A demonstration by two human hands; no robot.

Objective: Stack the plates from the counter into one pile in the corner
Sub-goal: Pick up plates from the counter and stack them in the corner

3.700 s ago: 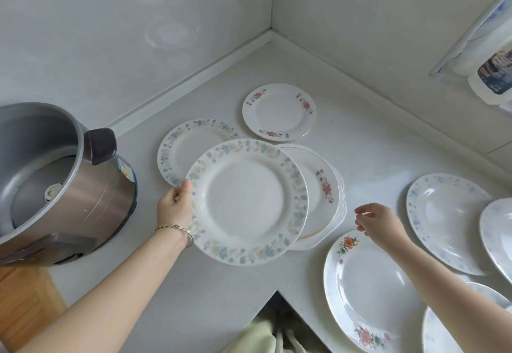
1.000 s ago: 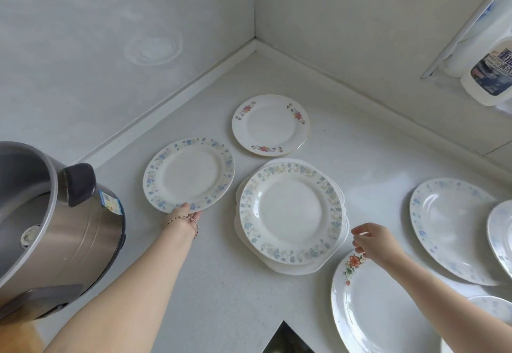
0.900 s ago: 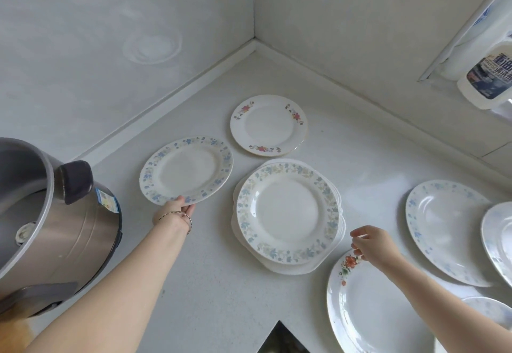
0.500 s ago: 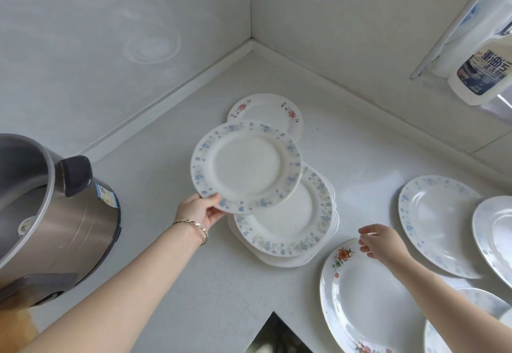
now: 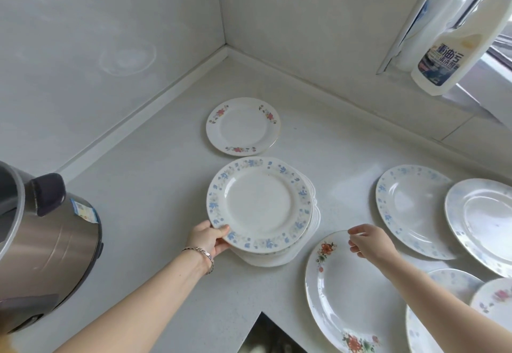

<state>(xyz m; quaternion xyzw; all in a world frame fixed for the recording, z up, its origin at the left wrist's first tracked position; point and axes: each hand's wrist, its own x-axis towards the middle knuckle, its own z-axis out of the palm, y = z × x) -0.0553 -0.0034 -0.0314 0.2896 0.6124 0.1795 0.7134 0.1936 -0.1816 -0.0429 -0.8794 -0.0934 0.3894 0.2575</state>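
Left hand (image 5: 209, 237) grips the blue-flowered plate (image 5: 260, 203) by its near rim, on top of the pile (image 5: 279, 257); right hand (image 5: 368, 242) is loosely curled and holds nothing.
One pile sits short of the corner, its plate count hidden. Behind it lies one small red-flowered plate (image 5: 242, 127). To the right are one large red-flowered plate (image 5: 349, 291) under the right hand, two pale blue-rimmed plates (image 5: 410, 208), and at least two more cut off by the edge. One steel cooker (image 5: 50, 242) stands at the left, one bottle (image 5: 457, 39) up right.

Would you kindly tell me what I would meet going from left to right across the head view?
Steel cooker → left hand → held blue-rimmed plate → right hand → blue-flecked plate.
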